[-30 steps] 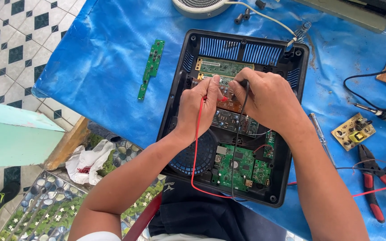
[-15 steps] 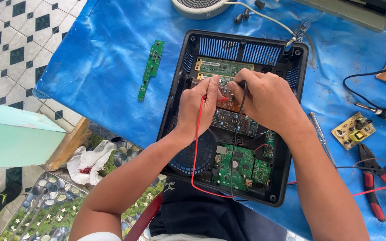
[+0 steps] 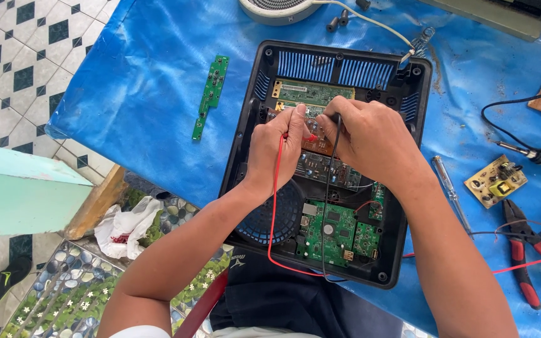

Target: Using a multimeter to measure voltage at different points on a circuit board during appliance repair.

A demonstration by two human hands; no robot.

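vs the frames a sec and half a sec ago: barely any change. both hands stay over the same spot on the upper boards, leads run the same way, nothing on the cloth has moved.

left hand (image 3: 275,147) is curled tight, fingers narrow, pinching the red probe (image 3: 310,137) w/ tip down on the brownish board (image 3: 316,145). its red lead (image 3: 273,213) drops along the wrist and loops toward the near edge. right hand (image 3: 370,139) is likewise closed round the black probe (image 3: 337,125), tip hidden betw the two hands; black lead (image 3: 324,213) runs down beside the red one.

the open black casing (image 3: 243,131) sits mid blue cloth (image 3: 133,94), directly in front of the person. inside: blue vent slats along the far wall, a green board (image 3: 311,92) just below them, the brownish board under the fingers, a dark board nearer, a larger green board (image 3: 336,231) at the near right, and a round blue fan grille (image 3: 283,216) near left.

round about: narrow green strip board (image 3: 210,95) left of the casing, well apart. a screwdriver (image 3: 449,191) lies just right of it, then a small yellow board (image 3: 496,181), a soldering iron (image 3: 536,156) and red-handled pliers (image 3: 524,260).
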